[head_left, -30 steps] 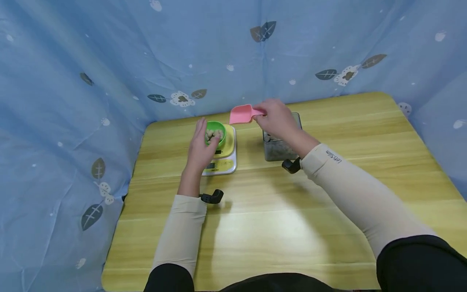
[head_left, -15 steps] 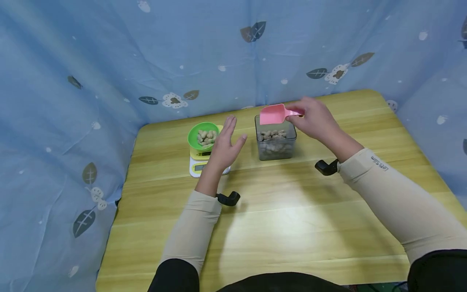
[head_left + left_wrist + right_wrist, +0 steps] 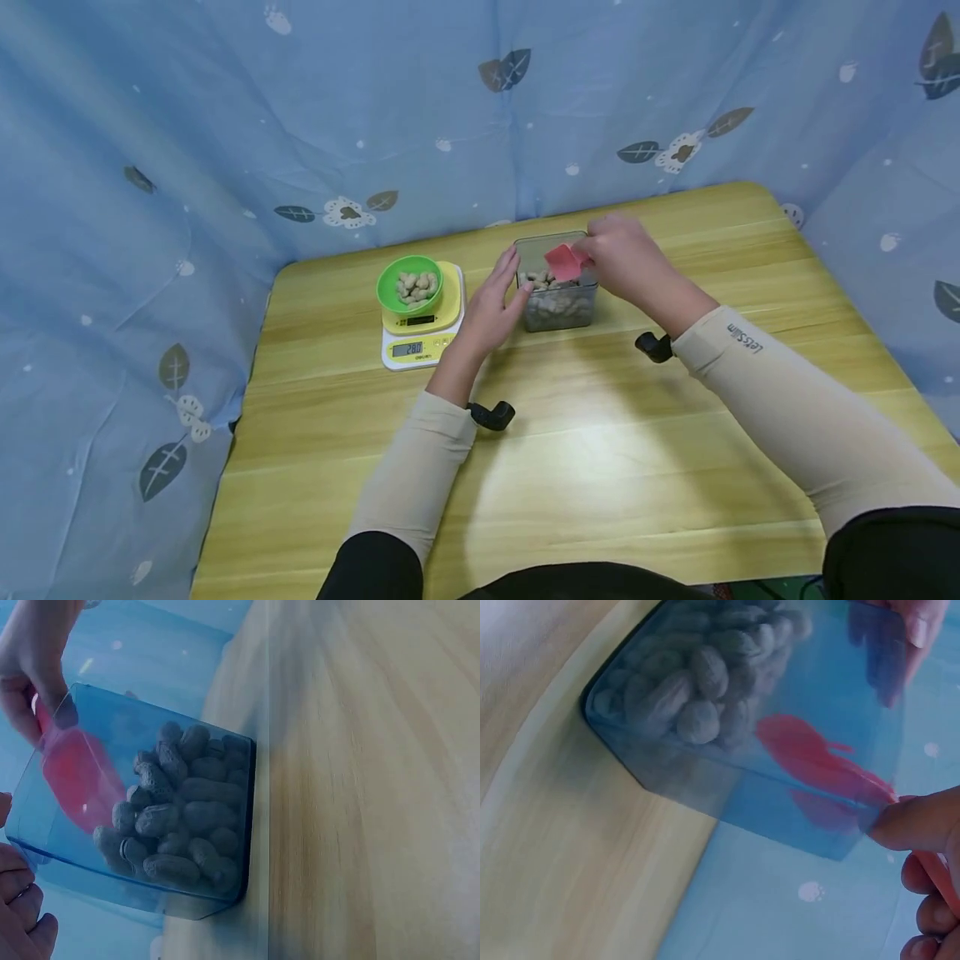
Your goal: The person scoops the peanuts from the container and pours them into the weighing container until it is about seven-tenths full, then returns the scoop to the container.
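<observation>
Right of the two hands (image 3: 628, 257) pinches the handle of a small pink plastic scoop (image 3: 564, 262), fingers curled round it at the right rim of a clear grey-tinted square plastic box (image 3: 534, 248); the grip sits high on the handle, presumably so the blade can dip inside while the knuckles clear the rim; the scoop tilts blade-down into the box, its edge at the pile of unshelled peanuts (image 3: 159, 821) or just above it; contact cannot be told through the wall.

Left hand (image 3: 491, 310) stands wide at the box's left side, fingers extended, thumb apart along the near side; nothing is gripped; it seems placed to steady the box against a sideways push from the scoop, though whether the skin meets plastic is unclear.

The box stands upright on the pale wood-grain tabletop (image 3: 600, 475), peanuts filling only its lower part; the space above them likely gives the blade room to turn.

To the left, near but apart, a round green plastic bowl (image 3: 386, 287) rests on the yellow plate of a flat white-and-yellow kitchen scale (image 3: 452, 297), more peanuts (image 3: 415, 288) in it; the scale's display (image 3: 408, 349) faces the person, probably for easy reading; it appears to show 28.0, small digits, decimal point uncertain.
</observation>
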Available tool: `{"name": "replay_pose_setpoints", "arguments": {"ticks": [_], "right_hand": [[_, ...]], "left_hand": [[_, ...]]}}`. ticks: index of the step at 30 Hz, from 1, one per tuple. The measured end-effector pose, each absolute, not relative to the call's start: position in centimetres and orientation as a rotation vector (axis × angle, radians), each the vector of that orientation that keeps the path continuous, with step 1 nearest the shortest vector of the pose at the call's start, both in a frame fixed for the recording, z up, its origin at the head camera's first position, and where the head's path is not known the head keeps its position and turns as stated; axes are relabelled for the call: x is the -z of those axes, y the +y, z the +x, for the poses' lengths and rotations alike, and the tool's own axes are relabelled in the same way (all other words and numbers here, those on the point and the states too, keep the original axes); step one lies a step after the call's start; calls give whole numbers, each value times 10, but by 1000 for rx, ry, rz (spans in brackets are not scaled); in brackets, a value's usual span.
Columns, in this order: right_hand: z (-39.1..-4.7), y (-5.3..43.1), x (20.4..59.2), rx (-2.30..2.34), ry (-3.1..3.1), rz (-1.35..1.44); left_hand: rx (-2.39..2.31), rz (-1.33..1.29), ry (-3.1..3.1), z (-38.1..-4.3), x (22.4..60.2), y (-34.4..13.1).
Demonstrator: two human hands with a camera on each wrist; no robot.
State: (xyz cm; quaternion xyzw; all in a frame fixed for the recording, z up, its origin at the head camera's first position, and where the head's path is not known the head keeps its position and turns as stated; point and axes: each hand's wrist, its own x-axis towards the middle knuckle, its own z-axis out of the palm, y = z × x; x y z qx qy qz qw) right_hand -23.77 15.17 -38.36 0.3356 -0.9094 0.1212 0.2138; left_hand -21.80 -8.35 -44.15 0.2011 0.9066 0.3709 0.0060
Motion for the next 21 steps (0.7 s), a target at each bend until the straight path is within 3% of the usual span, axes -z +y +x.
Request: {"name": "replay_pose_setpoints", "arguments": {"ticks": [9,21], "right_hand": [[-245,131,392,-45,-2572,946],[-244,129,391,-51,-2576,1108]], "left_hand": [[-1193,582,2811,-215,442,-80],[-1150,558,2822,-214,442,-82]]}}
